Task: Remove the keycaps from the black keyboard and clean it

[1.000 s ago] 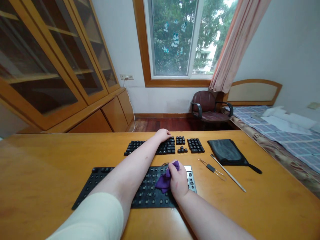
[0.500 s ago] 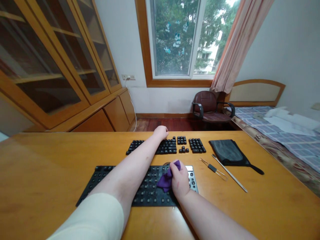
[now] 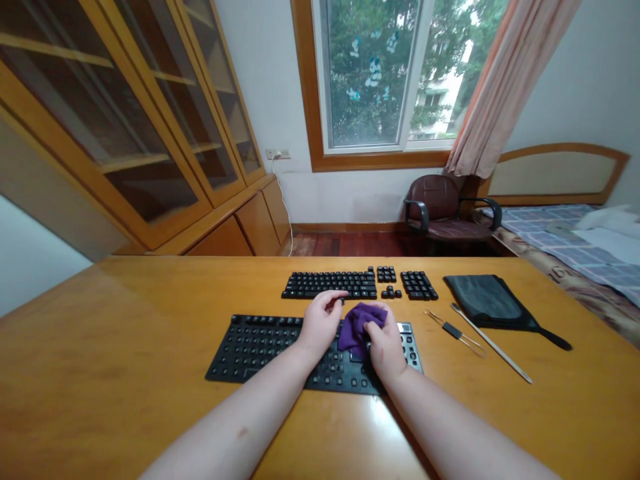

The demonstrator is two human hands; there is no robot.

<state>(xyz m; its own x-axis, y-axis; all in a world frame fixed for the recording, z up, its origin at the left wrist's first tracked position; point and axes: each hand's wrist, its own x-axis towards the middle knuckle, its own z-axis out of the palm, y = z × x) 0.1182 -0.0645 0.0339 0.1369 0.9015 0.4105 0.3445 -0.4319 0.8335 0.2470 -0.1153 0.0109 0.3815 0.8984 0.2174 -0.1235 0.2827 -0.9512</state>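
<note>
My left hand (image 3: 319,325) is over the upper middle of the black keyboard base (image 3: 250,348), thumb and fingers pinched on a small black keycap (image 3: 343,301). Beside it, my right hand (image 3: 388,348) grips a crumpled purple cloth (image 3: 358,327), which covers part of the base's right half. The base shows rows of bare key stems, with a few keys along its top edge. Beyond it, loose black keycaps (image 3: 327,285) lie laid out in keyboard order, with the number pad caps (image 3: 419,285) as a separate block on the right.
Right of the base lie a wire keycap puller (image 3: 453,331), a thin pale stick-like tool (image 3: 493,343) and a black pouch (image 3: 487,300) with a strap. Past the desk's far edge stands a brown armchair (image 3: 435,200). A glass-fronted cabinet (image 3: 150,120) is at the left.
My left hand has come back from the far rows of keycaps to the base, near the cloth. My right hand still holds the cloth, now spread wider. The whole view has shifted.
</note>
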